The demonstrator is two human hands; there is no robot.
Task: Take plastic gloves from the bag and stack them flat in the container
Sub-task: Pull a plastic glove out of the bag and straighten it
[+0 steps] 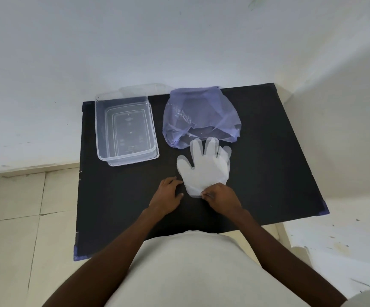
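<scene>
A translucent white plastic glove (204, 167) lies flat on the black table (268, 162), fingers pointing away from me, its fingertips overlapping the mouth of the bag. My right hand (220, 197) pinches the glove's cuff at its near edge. My left hand (168, 194) rests on the table just left of the cuff, its fingertips touching the glove's edge. The pale purple plastic bag (198, 117) lies behind the glove; its contents cannot be made out. A clear rectangular container (125, 126) stands at the back left with nothing in it.
A clear lid (144, 90) lies behind the container against the white wall. The table's near edge is at my body; tiled floor shows to the left and a paint-spattered white surface to the right.
</scene>
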